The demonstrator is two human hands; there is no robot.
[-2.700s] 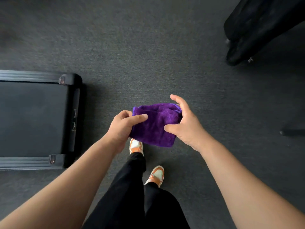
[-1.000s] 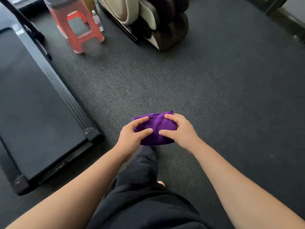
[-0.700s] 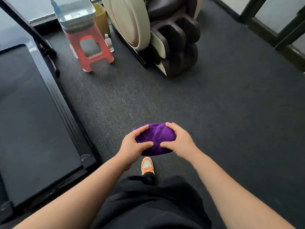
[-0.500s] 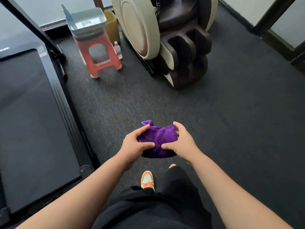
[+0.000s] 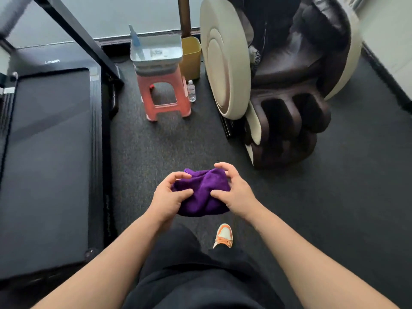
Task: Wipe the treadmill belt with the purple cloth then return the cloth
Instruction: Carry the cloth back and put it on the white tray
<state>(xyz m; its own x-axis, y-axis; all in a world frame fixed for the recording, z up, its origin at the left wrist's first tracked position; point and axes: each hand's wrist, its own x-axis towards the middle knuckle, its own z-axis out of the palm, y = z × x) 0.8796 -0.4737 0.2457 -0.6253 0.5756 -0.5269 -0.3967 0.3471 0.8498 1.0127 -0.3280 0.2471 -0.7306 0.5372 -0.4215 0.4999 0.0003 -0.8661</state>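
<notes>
A bunched purple cloth [image 5: 201, 192] is held in front of me above the dark carpet. My left hand [image 5: 168, 200] grips its left side with thumb on top and fingers curled over the far edge. My right hand [image 5: 236, 192] grips its right side the same way. The treadmill belt [image 5: 46, 170] lies flat on the left, black, framed by dark side rails. Straight ahead stands a pink plastic stool [image 5: 163, 94] carrying a grey tray [image 5: 156, 49] with a blue spray bottle in it.
A brown and cream massage chair [image 5: 278, 81] fills the upper right. A yellow bin [image 5: 190, 56] and a small water bottle [image 5: 191, 91] sit beside the stool. A treadmill upright [image 5: 80, 39] slants across the upper left. My orange shoe [image 5: 223, 235] is on the carpet.
The view has swung from the treadmill's end toward the stool and massage chair, which now appear closer. Both hands kept hold of the cloth and bunched it tighter.
</notes>
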